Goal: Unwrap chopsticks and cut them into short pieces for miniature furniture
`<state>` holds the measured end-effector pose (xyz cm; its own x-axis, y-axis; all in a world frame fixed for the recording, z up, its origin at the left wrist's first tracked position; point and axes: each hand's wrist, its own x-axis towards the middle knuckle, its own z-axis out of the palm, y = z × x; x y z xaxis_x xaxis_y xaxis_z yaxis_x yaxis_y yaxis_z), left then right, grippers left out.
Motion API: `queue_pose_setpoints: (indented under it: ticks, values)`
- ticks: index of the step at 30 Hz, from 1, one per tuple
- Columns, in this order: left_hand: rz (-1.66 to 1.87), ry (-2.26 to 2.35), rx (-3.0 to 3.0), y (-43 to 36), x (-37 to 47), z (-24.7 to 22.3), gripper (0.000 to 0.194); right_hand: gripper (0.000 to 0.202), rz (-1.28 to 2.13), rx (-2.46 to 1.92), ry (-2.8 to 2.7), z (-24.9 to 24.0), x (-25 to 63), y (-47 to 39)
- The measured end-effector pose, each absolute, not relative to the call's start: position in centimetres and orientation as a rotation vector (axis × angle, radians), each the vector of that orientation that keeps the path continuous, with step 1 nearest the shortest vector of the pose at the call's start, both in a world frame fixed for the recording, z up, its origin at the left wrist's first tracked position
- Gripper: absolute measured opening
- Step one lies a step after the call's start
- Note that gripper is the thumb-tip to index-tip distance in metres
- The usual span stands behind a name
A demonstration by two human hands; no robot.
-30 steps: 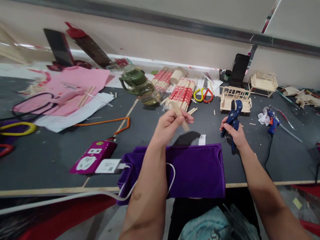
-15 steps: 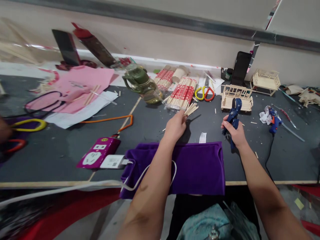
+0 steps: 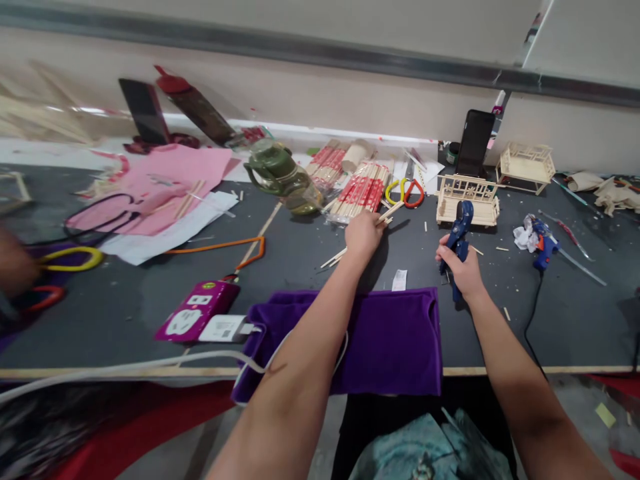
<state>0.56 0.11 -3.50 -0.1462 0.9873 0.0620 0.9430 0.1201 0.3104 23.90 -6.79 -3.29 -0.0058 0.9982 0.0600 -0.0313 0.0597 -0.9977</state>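
Observation:
Thin wooden sticks (image 3: 392,212) poke out to the right of my left hand (image 3: 364,237), whose fingers are closed on them. Just beyond it lie red-and-white wrapped chopsticks (image 3: 361,191) in clear plastic. My right hand (image 3: 461,265) grips a dark blue cutter-like tool (image 3: 461,223), its head pointing away from me. Behind the tool stands a small wooden bench model (image 3: 467,205). Scissors with yellow and red handles (image 3: 413,193) lie between the chopsticks and the model. Two loose sticks (image 3: 334,258) rest left of my left wrist.
A purple cloth (image 3: 390,343) lies at the front edge with a white cable over it. Left are a green bottle (image 3: 283,177), a magenta power strip (image 3: 200,309) and another person's hand (image 3: 16,263). Right are a blue glue gun (image 3: 546,245) and a second wooden model (image 3: 526,167).
My left hand has shifted a little right and away from me with sticks in it. Two sticks now show more clearly beside my left wrist. The view has shifted slightly.

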Motion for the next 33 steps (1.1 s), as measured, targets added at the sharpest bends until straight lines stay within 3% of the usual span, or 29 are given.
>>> queue_pose_setpoints:
  ticks: [11,17,21,28,33]
  values:
    - [0.732,2.165,1.885,0.1,0.4,-4.6,0.021,0.03,1.256,-1.095,-1.099,-3.5,23.1,-6.4]
    - [0.745,1.927,1.953,-0.9,5.8,-3.3,0.018,0.032,1.196,-1.052,-1.005,-2.6,23.7,-6.5]
    - [0.61,1.761,2.006,-1.9,8.1,-2.3,0.017,0.035,1.157,-1.081,-0.96,-2.3,24.1,-6.3]
    - [0.184,2.379,1.945,-4.5,0.4,-1.2,0.028,0.034,1.191,-1.067,-0.991,-2.6,23.7,-6.5]
    - [-0.011,2.388,1.94,-5.2,-2.1,-2.3,0.029,0.032,1.197,-1.082,-1.029,-2.9,23.5,-6.7]
